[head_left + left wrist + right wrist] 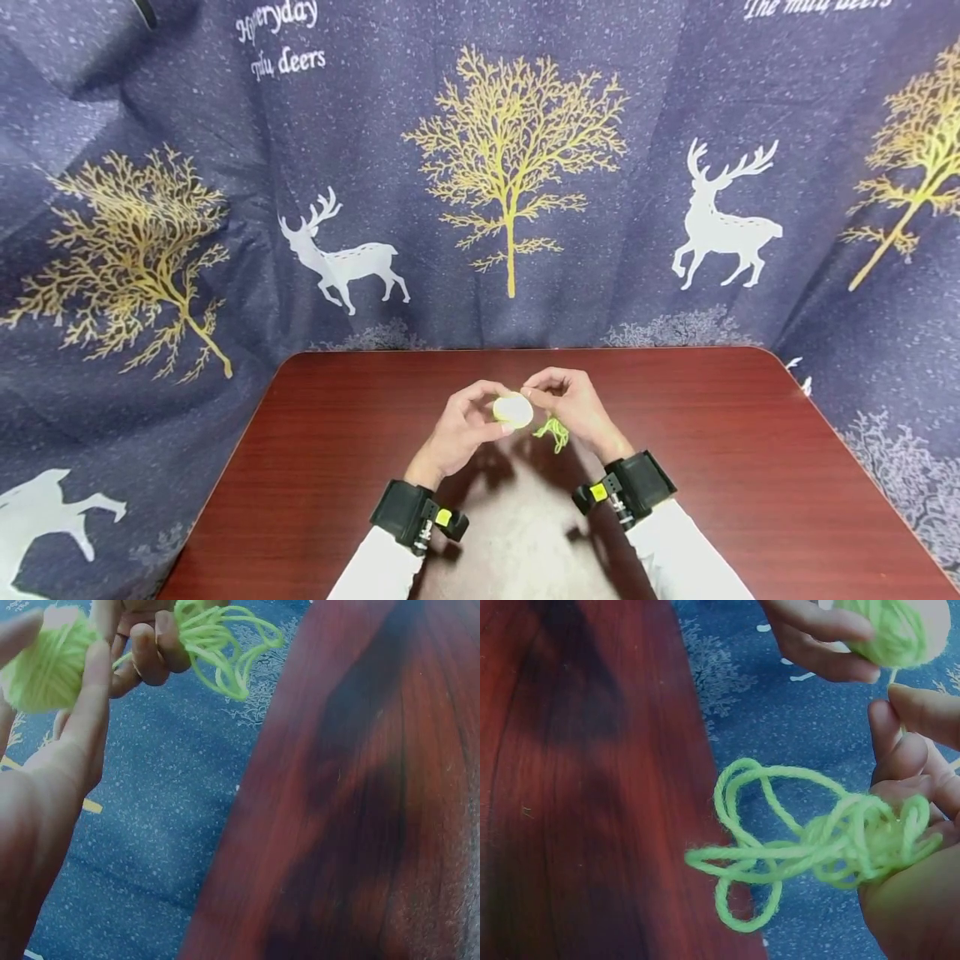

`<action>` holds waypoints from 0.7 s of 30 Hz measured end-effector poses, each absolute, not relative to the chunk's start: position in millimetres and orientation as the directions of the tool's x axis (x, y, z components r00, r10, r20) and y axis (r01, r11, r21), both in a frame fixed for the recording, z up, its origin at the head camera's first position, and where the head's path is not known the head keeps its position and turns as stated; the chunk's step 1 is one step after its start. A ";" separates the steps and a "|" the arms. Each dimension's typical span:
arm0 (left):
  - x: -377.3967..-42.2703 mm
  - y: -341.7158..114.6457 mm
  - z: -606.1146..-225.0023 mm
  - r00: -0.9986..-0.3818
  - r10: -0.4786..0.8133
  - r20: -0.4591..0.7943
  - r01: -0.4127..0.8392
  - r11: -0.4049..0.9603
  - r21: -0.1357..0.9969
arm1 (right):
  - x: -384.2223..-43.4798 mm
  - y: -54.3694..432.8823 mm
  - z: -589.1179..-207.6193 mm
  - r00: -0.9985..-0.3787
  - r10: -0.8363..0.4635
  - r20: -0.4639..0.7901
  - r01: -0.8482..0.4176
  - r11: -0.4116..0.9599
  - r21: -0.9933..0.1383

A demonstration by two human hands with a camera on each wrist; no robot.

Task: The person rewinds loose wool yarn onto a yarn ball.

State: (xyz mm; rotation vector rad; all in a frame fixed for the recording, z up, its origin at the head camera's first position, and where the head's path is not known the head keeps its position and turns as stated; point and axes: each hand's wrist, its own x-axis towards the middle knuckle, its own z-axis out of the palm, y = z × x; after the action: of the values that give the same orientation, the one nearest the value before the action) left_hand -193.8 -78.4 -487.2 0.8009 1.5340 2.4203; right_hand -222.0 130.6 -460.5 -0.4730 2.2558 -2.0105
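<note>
A small ball of yellow-green yarn (pixel 513 410) is held above the table between the thumb and fingers of my left hand (pixel 461 429). In the left wrist view the wound strands of the yarn ball (pixel 56 664) show clearly. My right hand (pixel 577 408) is just to the right of the ball. Its thumb and forefinger pinch the strand (pixel 893 678) that runs from the ball, as the right wrist view shows. A loose tangle of yarn loops (pixel 817 840) lies in the right palm and hangs out below it.
Under both hands is a reddish-brown wooden table (pixel 337 433) with a pale glare patch near its front. Behind it hangs a dark blue cloth (pixel 570 308) printed with trees and deer. Each wrist wears a black strap (pixel 405 514) with a small camera.
</note>
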 end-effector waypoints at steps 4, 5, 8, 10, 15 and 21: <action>-194.7 -77.7 -487.9 -0.866 0.347 0.360 0.159 -0.491 0.856 | -221.2 129.9 -469.7 -0.950 -0.285 0.128 -0.157 0.080 -0.984; -195.2 -77.6 -487.8 -0.874 0.331 0.357 0.157 -0.502 0.850 | -220.4 129.3 -471.4 -0.950 -0.287 0.123 -0.152 0.082 -0.985; -196.2 -76.8 -485.4 -0.903 0.275 0.330 0.146 -0.527 0.838 | -217.5 128.0 -475.6 -0.953 -0.285 0.105 -0.135 0.087 -0.987; -197.0 -76.5 -483.4 -0.922 0.238 0.306 0.136 -0.541 0.830 | -215.3 127.1 -478.0 -0.954 -0.286 0.089 -0.120 0.095 -0.988; -198.5 -76.7 -480.7 -0.951 0.143 0.273 0.168 -0.500 0.849 | -210.2 125.1 -483.9 -0.958 -0.279 0.070 -0.108 0.123 -0.987; -205.1 -75.7 -482.4 -0.966 0.025 0.258 0.224 -0.421 0.879 | -203.6 120.6 -484.0 -0.941 -0.302 0.150 -0.207 0.164 -0.965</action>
State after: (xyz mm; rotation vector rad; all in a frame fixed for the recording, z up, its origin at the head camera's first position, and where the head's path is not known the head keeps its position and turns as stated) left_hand -205.1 -75.7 -482.4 0.3810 1.7473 2.7267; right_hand -203.6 120.6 -484.0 -0.5122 2.3366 -1.9162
